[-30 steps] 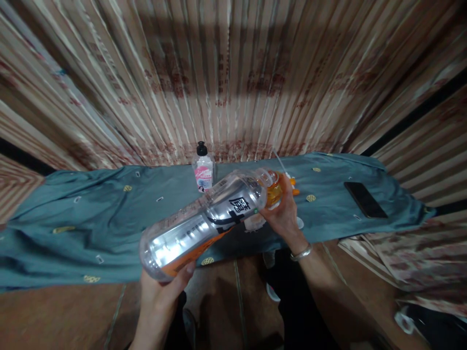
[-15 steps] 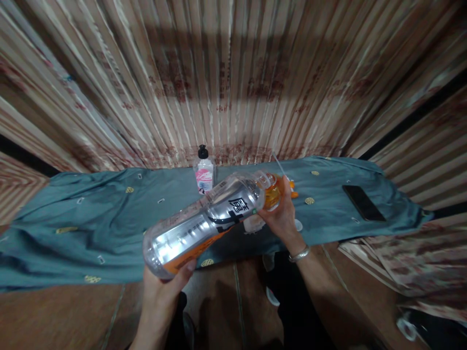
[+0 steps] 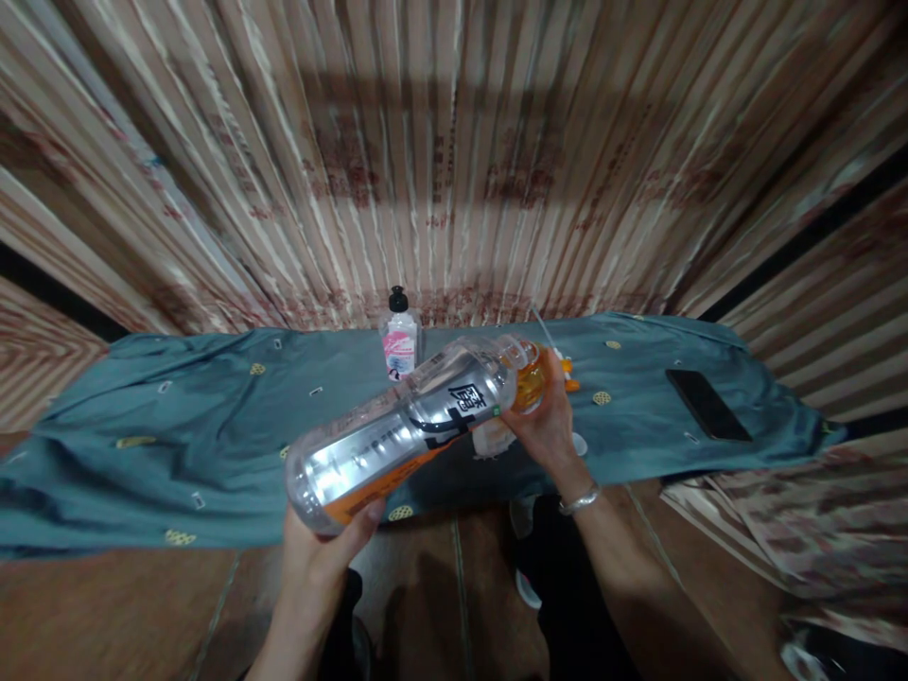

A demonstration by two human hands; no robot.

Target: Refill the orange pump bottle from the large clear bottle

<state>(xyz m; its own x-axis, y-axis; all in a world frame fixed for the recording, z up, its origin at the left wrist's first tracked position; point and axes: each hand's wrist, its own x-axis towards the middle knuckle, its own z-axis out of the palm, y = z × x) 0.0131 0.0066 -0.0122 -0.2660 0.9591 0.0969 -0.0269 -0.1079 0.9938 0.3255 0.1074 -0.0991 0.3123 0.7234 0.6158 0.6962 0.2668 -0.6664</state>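
My left hand (image 3: 330,549) is closed round the base of a large clear plastic bottle (image 3: 397,440) with a silver and orange label. The bottle lies tilted, its mouth to the right and a little higher in the picture. At that mouth, my right hand (image 3: 546,416) grips a small clear container of orange liquid (image 3: 531,383). A thin stick (image 3: 545,329) rises from near the container. Whether the bottle's mouth touches the container's rim I cannot tell. Behind the bottle stands a clear bottle with a black cap (image 3: 401,345) and a pink label. A whitish, see-through object (image 3: 493,438) is partly hidden below the big bottle.
A green patterned cloth (image 3: 213,426) covers the table. A black phone (image 3: 707,404) lies on its right side. Small orange and white items (image 3: 569,374) sit beyond my right hand, and a small white disc (image 3: 580,444) is near my right wrist. Striped cardboard-like walls surround the table.
The view has shifted slightly. Both hands keep their hold on the bottle and the small container, with hardly any change in the bottle's tilt.
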